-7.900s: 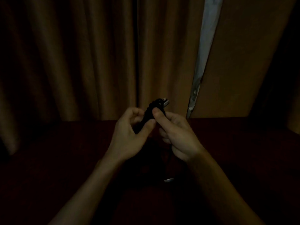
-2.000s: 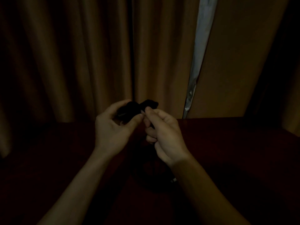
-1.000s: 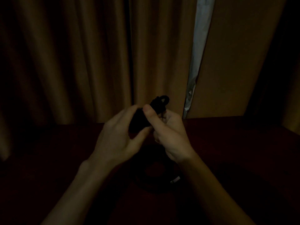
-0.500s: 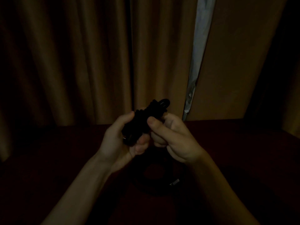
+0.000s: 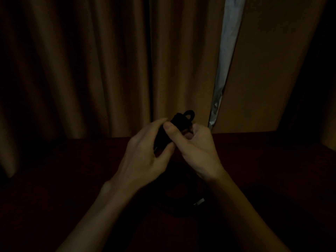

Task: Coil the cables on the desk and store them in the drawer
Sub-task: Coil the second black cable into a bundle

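dim home room: drawn curtains point(image 5: 112, 66), desk point(image 5: 272, 160).

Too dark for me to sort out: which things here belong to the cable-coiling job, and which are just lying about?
In the job: black cable bundle, gripped by left hand and right hand; loose cable loop with its plug, on the desk.
Just there: curtains; pale gap between them.

The room is very dark. Brown curtains point(image 5: 91, 70) hang across the back. A thin pale gap point(image 5: 225, 60) shows at 1 o'clock. The dark red desk point(image 5: 54, 179) fills 6 o'clock.
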The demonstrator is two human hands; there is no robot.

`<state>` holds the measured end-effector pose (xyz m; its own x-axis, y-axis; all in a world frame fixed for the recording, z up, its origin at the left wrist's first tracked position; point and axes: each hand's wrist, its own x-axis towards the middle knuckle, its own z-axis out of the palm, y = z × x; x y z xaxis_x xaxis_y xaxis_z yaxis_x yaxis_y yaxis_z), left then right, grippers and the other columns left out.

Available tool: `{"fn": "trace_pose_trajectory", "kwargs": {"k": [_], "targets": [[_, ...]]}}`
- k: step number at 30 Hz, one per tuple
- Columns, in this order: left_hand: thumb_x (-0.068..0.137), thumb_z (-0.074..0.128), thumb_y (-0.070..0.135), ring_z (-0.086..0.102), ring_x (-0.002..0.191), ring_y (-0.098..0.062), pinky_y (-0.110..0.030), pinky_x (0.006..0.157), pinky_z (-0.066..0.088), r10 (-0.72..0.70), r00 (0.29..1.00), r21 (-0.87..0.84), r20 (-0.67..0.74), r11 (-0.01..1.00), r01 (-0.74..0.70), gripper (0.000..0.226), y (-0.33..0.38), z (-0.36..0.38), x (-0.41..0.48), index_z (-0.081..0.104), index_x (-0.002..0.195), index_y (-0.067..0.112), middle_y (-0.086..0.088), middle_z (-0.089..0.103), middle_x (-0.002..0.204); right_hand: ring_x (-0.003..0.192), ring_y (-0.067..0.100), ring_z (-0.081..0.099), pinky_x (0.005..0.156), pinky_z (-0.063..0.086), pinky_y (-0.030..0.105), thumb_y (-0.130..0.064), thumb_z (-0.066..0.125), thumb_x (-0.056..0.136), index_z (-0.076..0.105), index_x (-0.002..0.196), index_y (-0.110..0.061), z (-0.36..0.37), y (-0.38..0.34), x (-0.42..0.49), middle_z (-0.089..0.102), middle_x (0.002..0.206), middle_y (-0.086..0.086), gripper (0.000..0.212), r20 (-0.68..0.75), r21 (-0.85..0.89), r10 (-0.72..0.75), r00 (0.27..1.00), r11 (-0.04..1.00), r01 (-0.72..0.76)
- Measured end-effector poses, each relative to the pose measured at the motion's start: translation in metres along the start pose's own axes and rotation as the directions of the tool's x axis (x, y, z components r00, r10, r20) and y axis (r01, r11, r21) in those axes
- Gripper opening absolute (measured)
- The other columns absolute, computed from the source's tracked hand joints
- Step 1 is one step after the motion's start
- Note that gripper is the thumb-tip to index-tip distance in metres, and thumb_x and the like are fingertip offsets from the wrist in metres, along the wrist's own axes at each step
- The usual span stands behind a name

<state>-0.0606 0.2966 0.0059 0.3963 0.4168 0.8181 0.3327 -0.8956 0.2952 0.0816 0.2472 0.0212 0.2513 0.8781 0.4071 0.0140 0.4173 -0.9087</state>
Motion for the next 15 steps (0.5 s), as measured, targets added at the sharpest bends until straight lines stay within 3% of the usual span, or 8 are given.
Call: {"fn": "trace_pose_trajectory", "kwargs": {"k": [2,4,6,8,11,13,15], "targets": [[0.095,0.061,0.026,0.058,0.079,0.008,-0.001,0.068,0.04,-0.021,1.0,-0.033,-0.013,0.999,0.02,0.04,-0.002,0.001,-0.001,0.056,0.13,0.009,0.011,0.064,0.1,0.081,0.01,0.075,0.072,0.059,0.027,-0.033,0.073,0.089,0.07,0.098,-0.006,-0.002,-0.001,0.0,0.078,0.085,-0.001,0.028,0.038,-0.049,-0.02,0.999,0.999,0.022],[0.096,0.058,0.03,0.061,0.071,0.004,-0.007,0.058,0.042,-0.14,0.989,-0.126,-0.037,0.983,0.135,0.032,-0.001,-0.002,-0.001,0.058,0.125,0.016,0.017,0.064,0.085,0.056,0.0,0.062,0.053,0.045,0.011,-0.023,0.063,0.097,0.063,0.093,-0.005,-0.007,-0.002,0.0,0.065,0.063,-0.012,0.019,0.164,-0.054,-0.015,0.986,0.998,0.024],[0.096,0.054,0.036,0.066,0.07,-0.004,-0.019,0.056,0.048,-0.322,0.947,-0.271,-0.014,0.913,0.306,0.024,-0.003,-0.007,0.0,0.061,0.117,0.026,0.011,0.069,0.08,0.047,0.001,0.042,0.045,0.031,0.015,-0.016,0.057,0.101,0.058,0.095,0.001,-0.013,-0.003,0.001,0.047,0.06,-0.008,0.018,0.278,-0.038,0.012,0.961,0.999,-0.001],[0.099,0.052,0.037,0.063,0.064,-0.007,-0.023,0.055,0.046,-0.413,0.906,-0.433,0.091,0.803,0.41,0.022,-0.003,-0.011,0.003,0.066,0.111,0.025,0.007,0.07,0.076,0.049,0.007,0.034,0.046,0.026,0.021,-0.016,0.06,0.099,0.059,0.099,-0.001,-0.02,-0.002,0.003,0.042,0.063,-0.005,0.016,0.308,-0.024,0.018,0.951,1.0,-0.011],[0.097,0.046,0.033,0.056,0.056,-0.016,-0.025,0.051,0.041,-0.401,0.86,-0.651,0.316,0.568,0.504,0.034,0.002,-0.014,0.007,0.067,0.103,0.007,-0.006,0.066,0.071,0.048,0.009,0.034,0.046,0.023,0.025,-0.02,0.066,0.097,0.058,0.104,-0.002,-0.023,-0.003,0.003,0.05,0.065,-0.001,0.021,0.323,0.046,-0.005,0.946,0.999,-0.01],[0.093,0.044,0.036,0.049,0.05,-0.016,-0.027,0.05,0.034,-0.367,0.797,-0.708,0.48,0.375,0.599,0.042,0.005,-0.018,0.008,0.065,0.104,0.001,-0.012,0.065,0.074,0.049,0.009,0.034,0.047,0.021,0.028,-0.024,0.064,0.096,0.058,0.118,0.002,-0.025,-0.003,0.003,0.051,0.072,0.009,0.034,0.351,0.076,-0.011,0.936,0.997,-0.017],[0.092,0.046,0.04,0.045,0.047,-0.015,-0.031,0.052,0.029,-0.302,0.752,-0.693,0.586,0.296,0.658,0.047,0.005,-0.022,0.008,0.064,0.107,-0.001,-0.015,0.064,0.076,0.047,0.008,0.034,0.046,0.02,0.027,-0.028,0.063,0.098,0.06,0.126,-0.002,-0.027,-0.003,0.002,0.057,0.074,0.009,0.038,0.414,0.082,-0.004,0.91,0.996,-0.033]]}}
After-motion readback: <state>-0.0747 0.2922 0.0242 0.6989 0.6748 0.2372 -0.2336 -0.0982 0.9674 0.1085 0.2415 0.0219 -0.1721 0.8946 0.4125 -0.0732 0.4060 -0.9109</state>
